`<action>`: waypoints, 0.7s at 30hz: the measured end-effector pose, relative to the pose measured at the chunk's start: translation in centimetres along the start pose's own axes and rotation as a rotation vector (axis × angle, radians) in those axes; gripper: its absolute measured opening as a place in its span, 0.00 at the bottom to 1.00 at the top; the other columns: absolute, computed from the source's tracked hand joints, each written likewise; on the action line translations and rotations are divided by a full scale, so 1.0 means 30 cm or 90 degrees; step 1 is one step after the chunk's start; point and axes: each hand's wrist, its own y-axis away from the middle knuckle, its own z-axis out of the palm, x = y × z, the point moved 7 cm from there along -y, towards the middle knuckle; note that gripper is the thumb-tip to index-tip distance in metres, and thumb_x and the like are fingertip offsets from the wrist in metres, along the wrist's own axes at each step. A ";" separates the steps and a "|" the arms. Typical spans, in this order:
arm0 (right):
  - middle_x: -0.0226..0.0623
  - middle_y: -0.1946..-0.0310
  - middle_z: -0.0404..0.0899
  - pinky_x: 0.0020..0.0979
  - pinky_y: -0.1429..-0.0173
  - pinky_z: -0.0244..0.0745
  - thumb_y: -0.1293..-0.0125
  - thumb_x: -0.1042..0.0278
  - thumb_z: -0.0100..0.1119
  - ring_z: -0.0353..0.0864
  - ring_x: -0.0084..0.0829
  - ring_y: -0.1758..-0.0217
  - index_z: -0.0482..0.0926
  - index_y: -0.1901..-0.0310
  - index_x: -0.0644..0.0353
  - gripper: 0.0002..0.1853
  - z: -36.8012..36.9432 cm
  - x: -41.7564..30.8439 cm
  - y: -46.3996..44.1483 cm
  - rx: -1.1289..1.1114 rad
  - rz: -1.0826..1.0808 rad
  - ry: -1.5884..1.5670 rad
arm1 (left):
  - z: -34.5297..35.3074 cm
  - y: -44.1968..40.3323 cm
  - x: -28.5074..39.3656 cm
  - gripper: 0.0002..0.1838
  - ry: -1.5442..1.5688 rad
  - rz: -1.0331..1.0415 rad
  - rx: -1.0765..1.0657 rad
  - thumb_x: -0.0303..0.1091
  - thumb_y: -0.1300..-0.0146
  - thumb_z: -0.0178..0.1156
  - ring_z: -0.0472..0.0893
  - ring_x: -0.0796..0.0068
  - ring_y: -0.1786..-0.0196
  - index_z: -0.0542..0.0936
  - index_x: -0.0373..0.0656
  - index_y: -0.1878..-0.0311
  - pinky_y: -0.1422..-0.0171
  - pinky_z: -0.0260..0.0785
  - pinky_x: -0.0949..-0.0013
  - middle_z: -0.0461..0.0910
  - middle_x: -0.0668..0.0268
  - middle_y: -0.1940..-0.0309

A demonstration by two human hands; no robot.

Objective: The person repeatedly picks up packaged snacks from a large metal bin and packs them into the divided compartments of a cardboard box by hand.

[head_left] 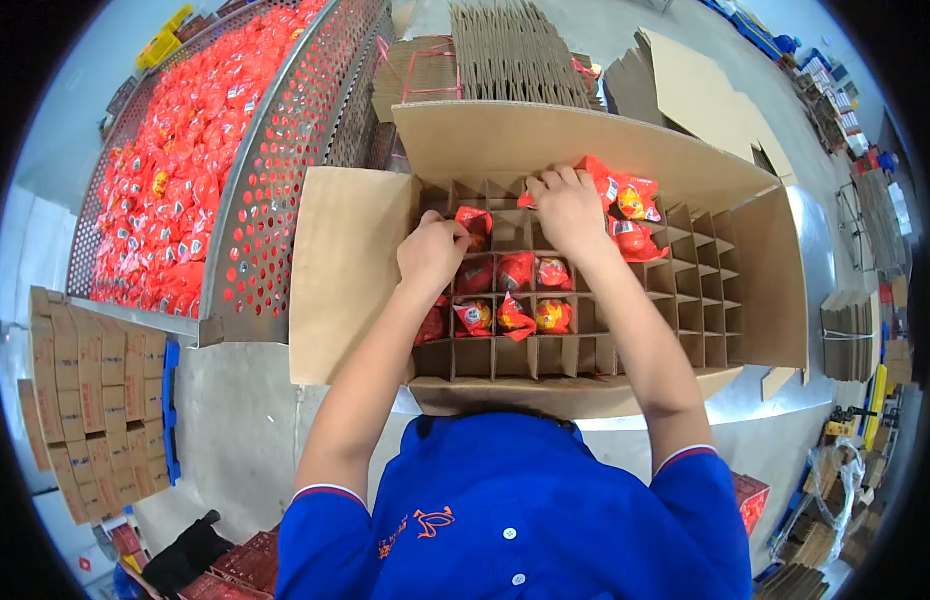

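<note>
Working both bare hands over a brown cardboard carton (575, 145) with a grid of cardboard partitions (705, 310).

Pinching a shiny red plastic-wrapped packet (475, 220) at the fingertips of the left hand (431, 256), thumb and finger nearly together; curling the right hand (569, 210) down over the partitions, hiding its fingertips and leaving their spread and hold impossible to tell; showing plump red-and-yellow wrapped packets (637, 202) just right of that hand, covering the partitions beneath.
</note>
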 end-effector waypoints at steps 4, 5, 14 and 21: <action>0.38 0.53 0.81 0.45 0.38 0.70 0.39 0.70 0.59 0.78 0.39 0.45 0.81 0.52 0.56 0.13 0.037 0.054 -0.024 -0.130 -0.021 -0.039 | -0.028 0.016 0.005 0.10 0.043 0.053 0.050 0.41 0.37 0.66 0.84 0.60 0.56 0.88 0.50 0.56 0.49 0.76 0.59 0.82 0.63 0.52; 0.38 0.55 0.81 0.45 0.40 0.71 0.40 0.69 0.63 0.78 0.40 0.46 0.80 0.52 0.56 0.14 0.006 0.060 -0.023 -0.069 -0.025 -0.112 | -0.042 0.018 -0.007 0.10 0.108 0.042 0.073 0.39 0.37 0.66 0.84 0.61 0.57 0.87 0.49 0.55 0.49 0.76 0.60 0.82 0.63 0.53; 0.40 0.56 0.79 0.45 0.44 0.77 0.43 0.67 0.71 0.77 0.46 0.48 0.77 0.50 0.55 0.19 -0.044 -0.106 -0.104 0.111 0.054 -0.395 | -0.144 -0.075 0.003 0.17 0.318 0.056 0.178 0.29 0.35 0.61 0.84 0.57 0.53 0.80 0.39 0.43 0.47 0.76 0.59 0.82 0.53 0.49; 0.44 0.50 0.72 0.46 0.47 0.79 0.43 0.70 0.69 0.74 0.49 0.46 0.77 0.49 0.59 0.20 0.043 -0.171 -0.132 0.038 0.103 -0.348 | -0.036 -0.108 -0.015 0.26 0.285 0.058 0.131 0.34 0.31 0.60 0.81 0.52 0.44 0.72 0.35 0.33 0.39 0.73 0.57 0.79 0.47 0.44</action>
